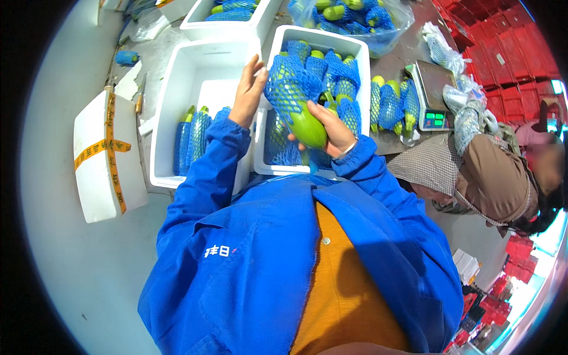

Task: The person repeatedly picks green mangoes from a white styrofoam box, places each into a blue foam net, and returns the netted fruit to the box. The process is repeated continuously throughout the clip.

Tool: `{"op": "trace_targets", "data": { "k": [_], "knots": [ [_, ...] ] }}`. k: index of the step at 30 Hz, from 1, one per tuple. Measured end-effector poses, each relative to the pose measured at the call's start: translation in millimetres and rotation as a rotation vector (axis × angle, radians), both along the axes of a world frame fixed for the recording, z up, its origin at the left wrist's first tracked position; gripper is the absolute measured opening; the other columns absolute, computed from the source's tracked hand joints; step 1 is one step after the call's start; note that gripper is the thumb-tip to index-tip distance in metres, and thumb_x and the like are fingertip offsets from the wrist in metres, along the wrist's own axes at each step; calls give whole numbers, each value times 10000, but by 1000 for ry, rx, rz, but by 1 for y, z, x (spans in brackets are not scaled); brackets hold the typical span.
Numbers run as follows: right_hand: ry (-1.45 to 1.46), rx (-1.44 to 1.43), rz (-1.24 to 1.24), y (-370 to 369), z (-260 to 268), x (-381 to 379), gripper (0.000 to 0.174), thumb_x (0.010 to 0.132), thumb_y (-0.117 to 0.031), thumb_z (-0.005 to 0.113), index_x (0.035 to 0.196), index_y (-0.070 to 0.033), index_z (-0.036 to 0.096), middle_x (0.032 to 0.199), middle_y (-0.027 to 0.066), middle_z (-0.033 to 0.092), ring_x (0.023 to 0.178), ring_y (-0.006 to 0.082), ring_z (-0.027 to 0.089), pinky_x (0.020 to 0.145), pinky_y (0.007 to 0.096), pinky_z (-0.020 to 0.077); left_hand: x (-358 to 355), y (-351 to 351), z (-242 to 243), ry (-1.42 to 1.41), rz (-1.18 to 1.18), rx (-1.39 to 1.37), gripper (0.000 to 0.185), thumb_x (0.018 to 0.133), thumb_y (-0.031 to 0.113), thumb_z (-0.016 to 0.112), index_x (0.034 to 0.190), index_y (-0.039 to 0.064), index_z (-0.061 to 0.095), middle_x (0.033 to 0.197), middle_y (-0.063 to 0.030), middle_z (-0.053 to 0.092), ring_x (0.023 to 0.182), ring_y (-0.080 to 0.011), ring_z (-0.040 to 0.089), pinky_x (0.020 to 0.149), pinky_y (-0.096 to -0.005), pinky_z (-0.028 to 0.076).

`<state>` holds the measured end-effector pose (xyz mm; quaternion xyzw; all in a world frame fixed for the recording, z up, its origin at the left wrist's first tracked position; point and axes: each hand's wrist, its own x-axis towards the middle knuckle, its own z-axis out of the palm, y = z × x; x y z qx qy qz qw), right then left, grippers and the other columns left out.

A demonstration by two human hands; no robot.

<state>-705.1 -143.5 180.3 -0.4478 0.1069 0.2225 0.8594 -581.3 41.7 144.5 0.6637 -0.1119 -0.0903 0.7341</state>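
Observation:
My right hand [330,128] grips the bare lower end of a green zucchini [295,104], whose upper part is wrapped in a blue foam net. It is held tilted above a white foam box [364,80] packed with several netted zucchini. My left hand [250,91] is raised with its fingers extended, just left of the held zucchini and apart from it. Below that hand stands a second white foam box [164,111], with a short row of netted zucchini [193,137] upright at its near end.
At the top, another foam box [222,25] and a plastic bag [401,22] hold more zucchini. Several lie beside a digital scale [432,95] at right, near a co-worker in a brown sleeve [497,177]. A taped foam box [95,155] stands left. Red crates [510,53] are stacked behind.

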Motion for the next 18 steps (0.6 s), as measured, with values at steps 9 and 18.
{"op": "trace_targets", "data": {
  "k": [9, 18],
  "knots": [
    [-220, -19, -114, 0, -28, -18, 517, 1009, -214, 514, 1465, -37, 347, 1287, 156, 592, 1042, 277, 671, 802, 443, 609, -34, -18, 25, -429, 87, 134, 396, 949, 162, 651, 1312, 26, 572, 1180, -132, 624, 1043, -275, 629, 869, -332, 517],
    [-145, 108, -292, -17, -92, -22, 390, 1062, -301, 358, 1327, -69, 525, 1145, 131, 678, 949, 233, 690, 771, 355, 594, -84, -5, 65, -1332, -354, 462, 204, 747, 117, 731, 868, 48, 582, 774, -63, 485, 739, -228, 545, 635, -353, 436]
  ]
}}
